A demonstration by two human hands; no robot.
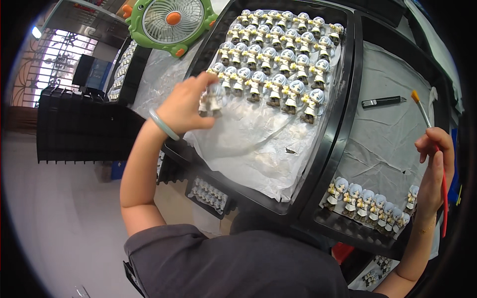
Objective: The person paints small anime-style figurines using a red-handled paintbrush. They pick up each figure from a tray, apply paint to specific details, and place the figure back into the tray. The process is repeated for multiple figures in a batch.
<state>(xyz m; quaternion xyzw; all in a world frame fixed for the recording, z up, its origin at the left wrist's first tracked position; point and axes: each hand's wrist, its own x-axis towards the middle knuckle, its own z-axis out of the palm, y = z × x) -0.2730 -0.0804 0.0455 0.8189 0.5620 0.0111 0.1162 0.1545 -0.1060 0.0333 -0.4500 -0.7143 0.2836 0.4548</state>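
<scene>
A workshop, most likely for small-figure finishing; many near-identical figurines (pixel 275 84) lie in rows in black trays (pixel 243 192) lined with pale sheeting (pixel 258 154); another filled tray (pixel 224 207) sits lower down; the right hand (pixel 437 154) holds a thin brush (pixel 427 115).

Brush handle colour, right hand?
Red: the brush handle in the right hand shows best in the head view, the only one here.
</scene>
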